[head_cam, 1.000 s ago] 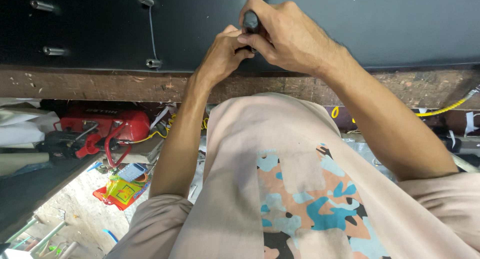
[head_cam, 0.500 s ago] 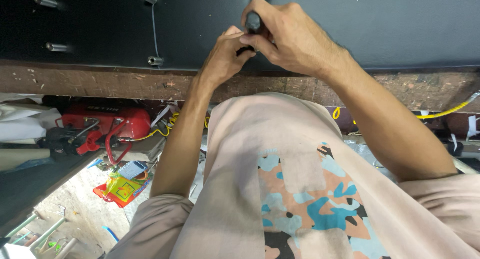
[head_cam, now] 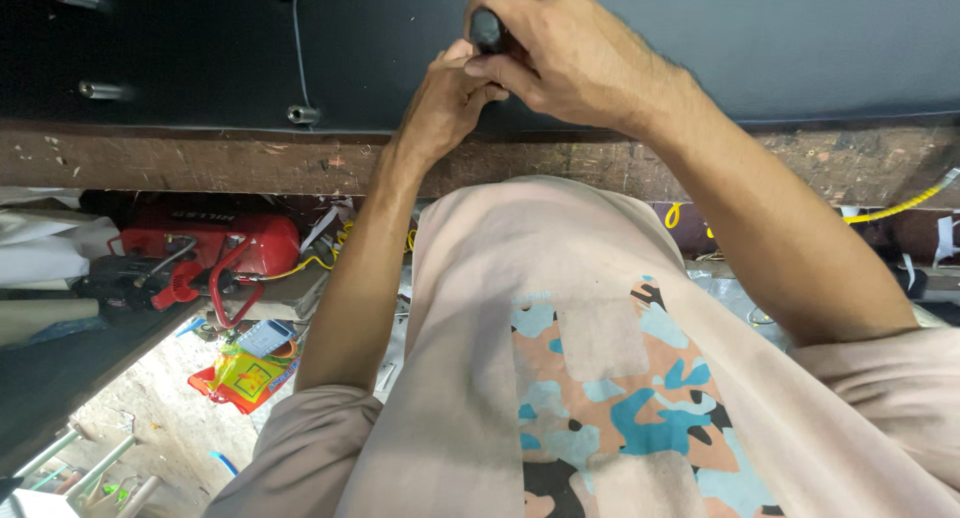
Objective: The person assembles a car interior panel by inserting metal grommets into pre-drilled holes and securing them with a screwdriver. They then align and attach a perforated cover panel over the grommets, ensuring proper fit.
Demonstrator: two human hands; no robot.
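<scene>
My right hand is wrapped around a black tool handle, held upright against a large black panel that lies on a worn wooden bench. My left hand reaches up from below and pinches at the base of that handle, its fingertips touching my right thumb. The tool's tip is hidden behind both hands. My pale pink shirt with a patterned print fills the lower part of the view.
Metal standoffs and a thin cable stick out of the panel at the left. Under the bench sit a red machine, a black tool with red handles, colourful packets and a yellow cord at right.
Both hands stay clasped on the handle at the same spot on the panel. The view has drifted very slightly; nothing else moved.
</scene>
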